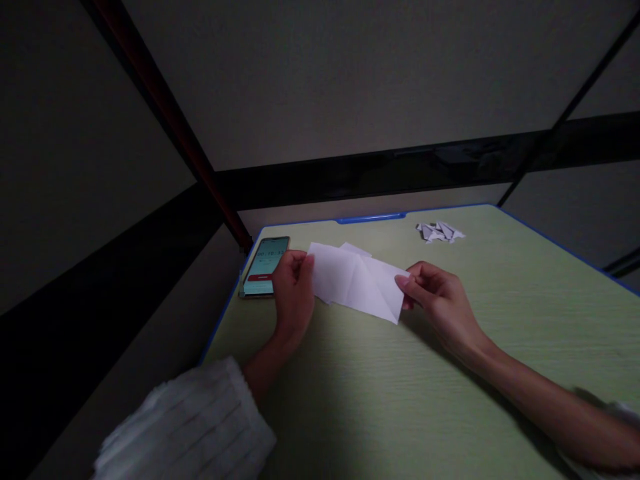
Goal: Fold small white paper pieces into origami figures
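A white sheet of paper (357, 280), oblong and marked with slanting creases, is held up above the table between both hands. My left hand (293, 287) pinches its left end between thumb and fingers. At the other end, my right hand (435, 293) grips the right edge, thumb on top. Behind the held sheet, more white paper (356, 249) peeks out at the top and the lower left; most of it is hidden.
A phone (267, 257) with a lit timer screen lies left of my left hand. Folded paper pieces (440, 232) sit at the far right of the pale table (500, 300), which has a blue rim. A panelled wall (370, 87) rises behind it.
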{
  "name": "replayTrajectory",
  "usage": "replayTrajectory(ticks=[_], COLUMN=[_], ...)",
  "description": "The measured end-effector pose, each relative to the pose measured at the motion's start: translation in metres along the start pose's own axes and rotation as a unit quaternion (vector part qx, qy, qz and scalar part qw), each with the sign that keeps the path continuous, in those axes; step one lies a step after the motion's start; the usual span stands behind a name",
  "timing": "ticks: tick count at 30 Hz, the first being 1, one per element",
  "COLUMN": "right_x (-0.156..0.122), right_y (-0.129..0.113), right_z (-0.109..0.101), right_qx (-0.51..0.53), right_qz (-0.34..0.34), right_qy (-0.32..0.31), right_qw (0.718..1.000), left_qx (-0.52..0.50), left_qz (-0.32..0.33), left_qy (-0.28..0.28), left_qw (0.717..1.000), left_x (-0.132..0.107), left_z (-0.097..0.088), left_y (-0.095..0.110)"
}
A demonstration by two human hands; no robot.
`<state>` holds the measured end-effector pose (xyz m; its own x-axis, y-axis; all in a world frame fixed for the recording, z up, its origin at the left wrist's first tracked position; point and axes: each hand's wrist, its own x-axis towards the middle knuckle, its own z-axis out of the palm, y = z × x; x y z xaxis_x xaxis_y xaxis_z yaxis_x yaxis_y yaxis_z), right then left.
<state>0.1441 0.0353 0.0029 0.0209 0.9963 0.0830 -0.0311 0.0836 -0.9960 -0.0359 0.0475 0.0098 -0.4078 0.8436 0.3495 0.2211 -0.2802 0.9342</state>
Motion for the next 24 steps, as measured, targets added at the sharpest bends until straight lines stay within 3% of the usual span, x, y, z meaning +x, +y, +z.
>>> replayTrajectory(ticks=[8, 24], right_x=[-0.0047, -0.0004], right_y=[0.0030, 0.0045], right_z=[0.0039, 0.0006], right_qx=[0.024, 0.055], right_qz=[0.023, 0.019], right_qy=[-0.038, -0.004], right_qw=[0.999, 0.998], left_qx=[0.024, -0.026], left_qz=[0.019, -0.016], left_qy=[0.020, -0.017], left_qw=[0.999, 0.999], left_x=[0.0066, 0.0005], left_z=[-0.0039, 0.0013], left_y=[0.0013, 0.0016])
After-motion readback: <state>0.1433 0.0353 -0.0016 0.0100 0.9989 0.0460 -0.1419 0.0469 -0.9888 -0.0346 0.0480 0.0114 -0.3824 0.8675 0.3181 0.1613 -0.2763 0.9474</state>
